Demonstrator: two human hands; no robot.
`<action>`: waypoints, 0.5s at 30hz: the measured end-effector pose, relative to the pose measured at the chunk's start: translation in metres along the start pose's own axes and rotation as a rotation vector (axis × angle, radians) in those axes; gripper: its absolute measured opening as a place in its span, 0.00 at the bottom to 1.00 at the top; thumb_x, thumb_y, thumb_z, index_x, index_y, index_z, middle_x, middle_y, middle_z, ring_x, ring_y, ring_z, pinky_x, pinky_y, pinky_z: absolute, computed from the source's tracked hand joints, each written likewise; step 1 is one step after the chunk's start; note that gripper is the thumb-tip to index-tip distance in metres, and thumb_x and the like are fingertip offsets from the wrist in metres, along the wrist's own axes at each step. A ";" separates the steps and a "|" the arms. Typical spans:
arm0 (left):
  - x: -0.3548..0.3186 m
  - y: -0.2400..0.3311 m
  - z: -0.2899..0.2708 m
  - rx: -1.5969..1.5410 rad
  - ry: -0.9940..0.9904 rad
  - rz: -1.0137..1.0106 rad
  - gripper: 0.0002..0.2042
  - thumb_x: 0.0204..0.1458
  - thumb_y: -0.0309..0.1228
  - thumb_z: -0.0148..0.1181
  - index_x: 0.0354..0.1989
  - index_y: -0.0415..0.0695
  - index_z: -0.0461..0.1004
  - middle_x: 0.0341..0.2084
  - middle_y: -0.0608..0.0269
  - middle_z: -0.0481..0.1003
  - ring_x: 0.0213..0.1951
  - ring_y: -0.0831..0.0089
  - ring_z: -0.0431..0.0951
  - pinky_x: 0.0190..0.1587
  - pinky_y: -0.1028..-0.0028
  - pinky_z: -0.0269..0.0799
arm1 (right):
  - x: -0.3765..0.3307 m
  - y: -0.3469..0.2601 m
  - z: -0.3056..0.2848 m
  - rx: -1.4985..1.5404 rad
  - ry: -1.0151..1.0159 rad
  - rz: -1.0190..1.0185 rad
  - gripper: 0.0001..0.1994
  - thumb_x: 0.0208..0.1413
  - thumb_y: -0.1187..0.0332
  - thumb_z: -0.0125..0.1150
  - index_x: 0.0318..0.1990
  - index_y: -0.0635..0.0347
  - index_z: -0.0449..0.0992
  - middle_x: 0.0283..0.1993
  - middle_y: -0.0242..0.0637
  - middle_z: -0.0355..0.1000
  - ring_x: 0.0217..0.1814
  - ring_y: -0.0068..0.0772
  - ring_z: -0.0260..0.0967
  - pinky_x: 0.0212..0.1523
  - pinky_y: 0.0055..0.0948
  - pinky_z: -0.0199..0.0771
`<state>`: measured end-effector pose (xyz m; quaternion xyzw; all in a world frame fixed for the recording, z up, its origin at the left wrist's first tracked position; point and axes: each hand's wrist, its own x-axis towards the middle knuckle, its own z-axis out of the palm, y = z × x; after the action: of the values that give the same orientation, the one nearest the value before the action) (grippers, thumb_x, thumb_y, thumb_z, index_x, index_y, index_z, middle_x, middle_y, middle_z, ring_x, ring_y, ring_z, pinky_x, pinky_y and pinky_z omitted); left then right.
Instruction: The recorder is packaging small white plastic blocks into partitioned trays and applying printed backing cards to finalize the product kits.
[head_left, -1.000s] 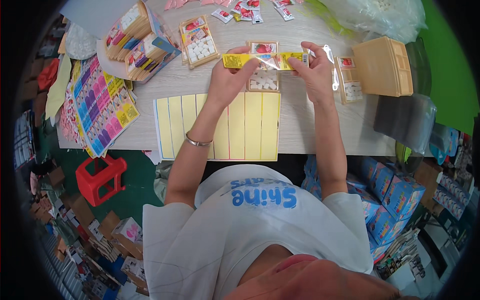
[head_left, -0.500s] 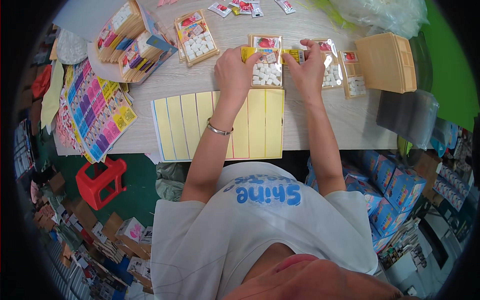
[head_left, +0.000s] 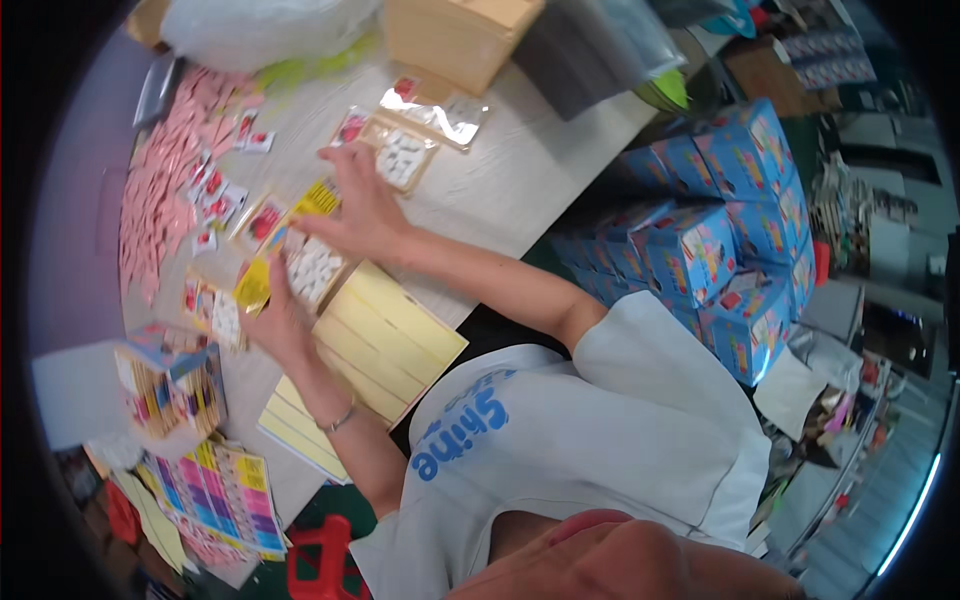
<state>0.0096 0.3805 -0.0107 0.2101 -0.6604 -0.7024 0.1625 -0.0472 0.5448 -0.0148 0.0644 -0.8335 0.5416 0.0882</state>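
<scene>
A shallow tan tray (head_left: 334, 284) lies between my hands, with white cubes (head_left: 313, 268) in one part and a red strawberry picture in another. Across it runs a yellow printed label strip (head_left: 318, 198). My left hand (head_left: 280, 318) pinches one end of this strip at the tray's left side. At the other end, my right hand (head_left: 370, 208) has the strip between thumb and fingers, its index finger stretched out. Just beyond the right hand sits a similar tray of white cubes (head_left: 402, 160). Yellow label sheets (head_left: 385, 335) lie near the table's front edge.
Another filled tray (head_left: 226, 320) lies left of my left hand, with an open box of trays (head_left: 170, 385) beyond. Small sachets (head_left: 215, 195) and pink pieces (head_left: 165, 170) cover the far side. Blue boxes (head_left: 690, 240) are stacked right; a red stool (head_left: 325, 560) stands lower left.
The whole view has swung round, so the table now slants and more blue boxes and pink pieces show. Both hands remain at the yellow strip on the same tray.
</scene>
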 end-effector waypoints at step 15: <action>-0.092 0.028 -0.053 0.480 0.084 0.602 0.23 0.46 0.17 0.73 0.53 0.36 0.78 0.41 0.58 0.80 0.39 0.73 0.81 0.43 0.73 0.77 | -0.054 -0.060 -0.063 0.567 -0.191 0.225 0.11 0.50 0.74 0.76 0.40 0.67 0.84 0.36 0.33 0.82 0.34 0.17 0.77 0.37 0.20 0.78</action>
<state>0.1141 0.3788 0.0227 0.0676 -0.8308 -0.4396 0.3345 0.0227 0.5792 0.0518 0.0444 -0.6559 0.7501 -0.0723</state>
